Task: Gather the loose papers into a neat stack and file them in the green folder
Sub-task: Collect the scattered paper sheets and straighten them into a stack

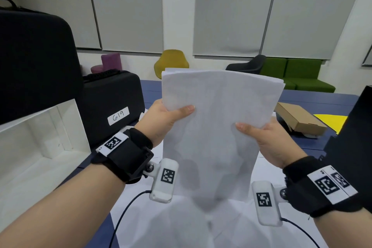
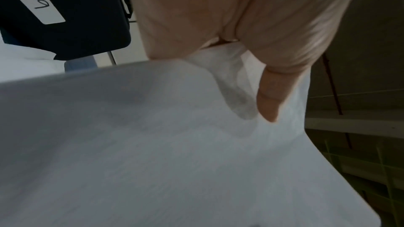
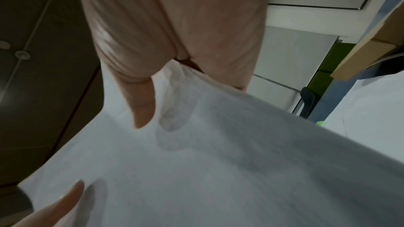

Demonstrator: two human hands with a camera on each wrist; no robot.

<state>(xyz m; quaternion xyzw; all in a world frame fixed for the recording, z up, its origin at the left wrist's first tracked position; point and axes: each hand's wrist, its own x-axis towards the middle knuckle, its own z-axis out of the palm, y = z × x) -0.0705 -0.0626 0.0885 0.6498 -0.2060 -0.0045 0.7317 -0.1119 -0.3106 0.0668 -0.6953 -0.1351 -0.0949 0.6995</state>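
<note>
I hold a sheaf of white papers (image 1: 217,119) upright in front of me, above the table. My left hand (image 1: 167,119) grips its left edge, thumb on the near face and fingers behind. My right hand (image 1: 263,137) grips the right edge the same way. The top edges of the sheets are slightly uneven. In the left wrist view the papers (image 2: 174,153) fill the lower frame under my left thumb (image 2: 271,96). In the right wrist view the papers (image 3: 218,161) spread below my right thumb (image 3: 142,106). More white sheets (image 1: 181,227) lie flat on the blue table below. No green folder is in view.
Two black cases stand at the left, the nearer one (image 1: 112,104) labelled 619, with a white open box (image 1: 40,147) in front. A cardboard box (image 1: 300,121) and a yellow sheet (image 1: 332,121) lie at the right, beside a dark object (image 1: 354,137).
</note>
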